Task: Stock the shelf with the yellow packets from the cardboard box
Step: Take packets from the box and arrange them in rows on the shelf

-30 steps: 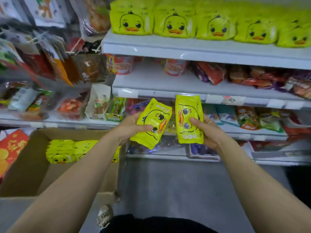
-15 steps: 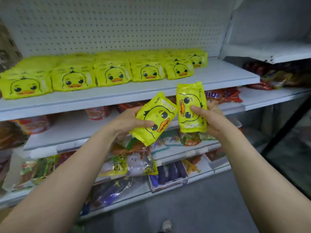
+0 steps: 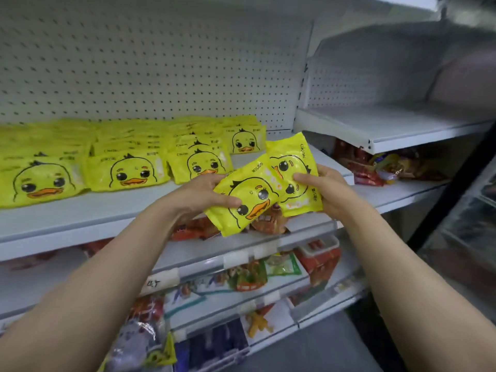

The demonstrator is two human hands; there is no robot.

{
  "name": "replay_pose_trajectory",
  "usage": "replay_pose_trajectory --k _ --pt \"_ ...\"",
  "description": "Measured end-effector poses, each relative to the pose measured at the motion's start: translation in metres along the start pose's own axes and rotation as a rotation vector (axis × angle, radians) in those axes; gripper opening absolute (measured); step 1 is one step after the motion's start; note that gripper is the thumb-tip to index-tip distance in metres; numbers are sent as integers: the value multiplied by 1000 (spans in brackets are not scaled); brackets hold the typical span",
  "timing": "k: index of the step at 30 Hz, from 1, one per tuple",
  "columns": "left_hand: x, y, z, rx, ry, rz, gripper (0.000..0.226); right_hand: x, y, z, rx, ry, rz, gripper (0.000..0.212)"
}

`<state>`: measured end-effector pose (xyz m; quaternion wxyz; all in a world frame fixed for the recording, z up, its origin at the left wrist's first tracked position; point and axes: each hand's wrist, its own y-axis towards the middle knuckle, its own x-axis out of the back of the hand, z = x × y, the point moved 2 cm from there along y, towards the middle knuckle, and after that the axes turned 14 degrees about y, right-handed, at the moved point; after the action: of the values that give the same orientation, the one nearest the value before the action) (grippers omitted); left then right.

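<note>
- So the left hand point(image 3: 200, 196) is gripping a yellow duck packet point(image 3: 248, 196), tilted, thumb across its face.
- Right hand point(image 3: 328, 190) pinches a second packet point(image 3: 291, 167), overlapping the first.
- Both are held just in front of the white shelf point(image 3: 107, 208), right of the stocked rows point(image 3: 128, 167).

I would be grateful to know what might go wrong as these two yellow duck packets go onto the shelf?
1. The left hand pinches its glossy yellow duck-face packet by one end, tilted; it could slip free.
2. That packet overlaps the one in the right hand, the upright yellow duck-face packet, so they may snag on release.
3. The free spot on the white metal shelf lies beside the leaning rows of stocked yellow packets, which a nudge might topple.
</note>
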<state>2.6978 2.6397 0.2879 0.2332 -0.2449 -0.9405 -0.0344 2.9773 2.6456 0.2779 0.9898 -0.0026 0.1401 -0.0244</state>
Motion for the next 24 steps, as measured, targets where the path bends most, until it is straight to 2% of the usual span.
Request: replay_pose_trajectory --k 4,6,9,11,13,16,18,20,21,24 --pt "-6 38 -9 68 60 1 35 30 54 6 -39 -65 66 51" --pt "-4 56 -6 109 76 -18 40 38 83 12 -49 -143 112 48" --pt "-2 77 -10 156 118 -86 66 41 127 24 -76 -261 207 45" --pt "0 90 -13 186 156 -159 73 39 154 31 -78 -365 304 44" --pt "3 101 -14 190 173 -206 63 33 177 38 -57 -450 395 36" --pt "5 112 -14 217 191 -266 65 16 206 44 -22 -594 515 26" --pt "8 117 -13 232 188 -307 49 3 226 42 18 -736 598 32" --pt "10 122 -14 236 187 -339 34 -10 244 38 77 -876 647 53" --pt "12 123 -13 240 189 -359 32 -15 254 36 108 -938 656 55" --pt "17 126 -10 237 197 -402 31 -32 269 35 217 -1048 660 42"
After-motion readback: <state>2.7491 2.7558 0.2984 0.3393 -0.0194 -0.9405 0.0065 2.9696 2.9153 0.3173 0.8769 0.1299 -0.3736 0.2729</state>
